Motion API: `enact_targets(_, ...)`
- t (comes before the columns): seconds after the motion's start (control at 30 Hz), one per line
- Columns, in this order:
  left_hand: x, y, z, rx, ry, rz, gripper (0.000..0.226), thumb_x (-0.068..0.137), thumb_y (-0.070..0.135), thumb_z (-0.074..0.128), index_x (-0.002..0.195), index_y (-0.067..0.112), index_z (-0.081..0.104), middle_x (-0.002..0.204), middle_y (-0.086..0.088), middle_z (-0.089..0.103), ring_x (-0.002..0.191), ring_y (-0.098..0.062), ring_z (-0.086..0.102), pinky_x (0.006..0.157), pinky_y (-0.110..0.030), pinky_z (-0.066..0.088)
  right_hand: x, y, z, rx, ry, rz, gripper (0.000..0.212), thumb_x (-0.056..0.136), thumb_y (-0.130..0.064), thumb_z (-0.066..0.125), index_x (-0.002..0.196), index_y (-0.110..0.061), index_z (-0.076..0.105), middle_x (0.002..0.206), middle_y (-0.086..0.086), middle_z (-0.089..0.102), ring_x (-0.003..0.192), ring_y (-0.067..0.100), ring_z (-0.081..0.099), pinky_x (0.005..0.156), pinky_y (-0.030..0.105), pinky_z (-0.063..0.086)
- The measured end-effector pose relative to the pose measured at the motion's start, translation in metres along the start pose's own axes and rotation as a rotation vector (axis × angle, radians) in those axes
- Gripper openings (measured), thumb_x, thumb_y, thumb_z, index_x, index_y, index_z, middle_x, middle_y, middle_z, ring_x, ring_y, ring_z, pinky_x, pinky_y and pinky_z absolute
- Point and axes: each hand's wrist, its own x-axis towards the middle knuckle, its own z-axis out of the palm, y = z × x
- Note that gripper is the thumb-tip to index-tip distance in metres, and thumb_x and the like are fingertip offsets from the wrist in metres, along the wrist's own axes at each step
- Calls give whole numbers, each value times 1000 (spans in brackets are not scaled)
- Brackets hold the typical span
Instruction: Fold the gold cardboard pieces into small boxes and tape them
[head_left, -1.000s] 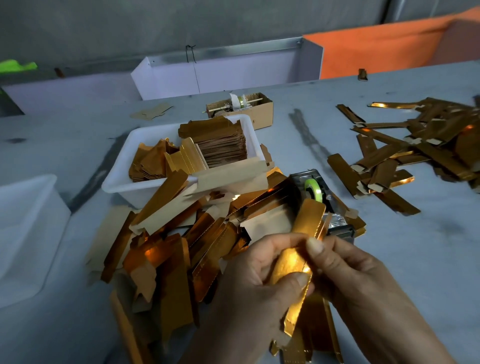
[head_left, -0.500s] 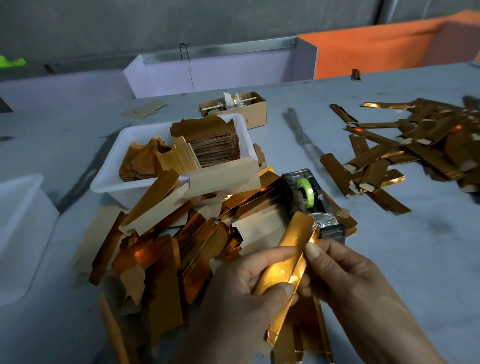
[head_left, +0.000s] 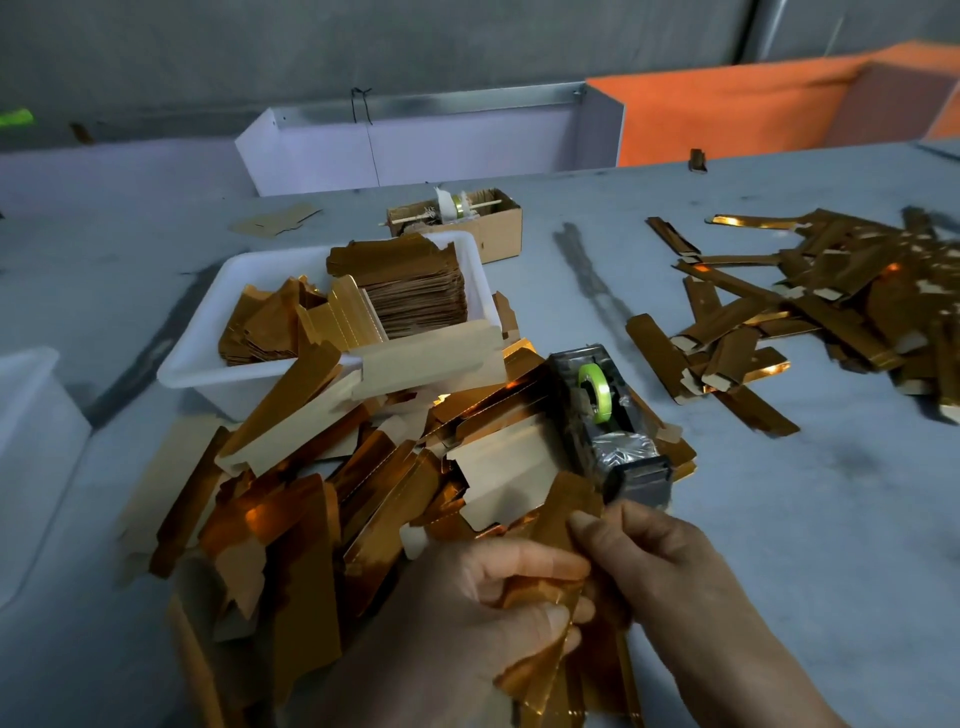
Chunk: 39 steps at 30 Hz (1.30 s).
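Head view, one worktop (head_left: 779, 545), grey, with contents as follows. Item: gold cardboard piece (head_left: 563, 525), long and narrow, held upright-tilted above the near edge of the worktop, between both hands. Left hand (head_left: 467, 618): fingers curled round the lower part of the piece, thumb pressed on its gold face. Right hand (head_left: 670, 566): thumb and fingers pinching the piece's right edge near its upper end, just below the tape dispenser. Item: tape dispenser (head_left: 608, 426), dark, wrapped in shiny film, carrying a green tape roll (head_left: 592, 389); stands near the middle of the worktop, touching the loose heap on its left. Item: loose heap of flat blanks (head_left: 322, 478), gold and plain-card faces mixed, spread from the near left edge up to the white tray. Item: white tray (head_left: 208, 364), left of centre, holding a stack of flat blanks on edge and further gold pieces. Item: small brown carton (head_left: 498, 228), behind the tray toward the far edge, with a stick and a roll lying in it. Item: pile of folded gold pieces (head_left: 810, 312), scattered toward the right edge, well apart from the hands. Item: white tub (head_left: 31, 467), at the left edge, partly out of frame.
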Motion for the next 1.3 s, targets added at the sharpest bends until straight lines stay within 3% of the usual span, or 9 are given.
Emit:
enact_targets(0.13,6,-3,1,-54,51,-15,30,86,-1,61,96,26,70,87,8,76,83,-5,71,64,-15,53,6,-16,-22,-328,258,-274,31,72,-56,52,64,-27,61,62,-12,60,59,-3,57,46,11,40)
enact_targets(0.23,10,-5,1,-95,99,7,30,86,-2,60,96,24,71,87,5,76,83,-8,72,65,-17,54,30,-23,-47,-476,440,-303,8,84,-39,60,82,-32,64,98,-11,61,89,5,58,68,24,42)
enact_targets(0.37,17,-2,4,-119,138,43,29,86,0,60,95,25,72,87,8,75,80,-7,72,61,-17,54,55,-16,-56,-366,223,-49,10,88,-30,60,85,-22,63,83,-5,66,75,5,56,58,18,38)
enact_targets(0.57,28,2,8,-122,173,81,32,85,-2,62,92,27,74,85,6,75,79,-10,72,60,-18,54,65,-8,-50,-167,154,28,17,85,-25,64,77,-11,68,82,8,70,83,20,65,61,25,43)
enact_targets(0.73,33,1,11,-110,163,96,31,85,0,63,92,28,75,87,4,75,82,-11,72,64,-19,55,64,-12,-46,-167,201,14,19,87,-17,61,68,-13,64,72,3,67,71,13,62,54,18,39)
enact_targets(0.87,36,0,14,-120,163,89,31,86,1,62,96,28,73,89,6,75,84,-10,72,67,-20,56,61,-10,-37,-465,358,-165,16,86,-23,63,71,-18,63,101,-7,56,88,9,54,63,17,38)
enact_targets(1.03,39,-1,18,-162,176,73,30,86,0,62,94,27,73,87,6,75,81,-9,72,67,-22,57,49,-16,-37,104,257,-118,19,87,-21,60,69,-16,63,71,-11,66,68,1,60,61,18,41)
enact_targets(1.17,42,-3,19,-193,191,74,29,86,0,62,97,26,72,88,4,76,82,-10,72,68,-21,57,43,0,-40,-287,429,-165,18,84,-25,65,67,-19,63,111,-12,50,88,4,47,75,23,35)
enact_targets(1.3,44,-5,21,-191,203,89,30,86,0,62,98,26,72,88,5,76,83,-11,72,69,-23,57,40,12,-38,-328,462,-205,20,84,-23,65,64,-21,62,116,-14,47,77,-17,45,65,8,29)
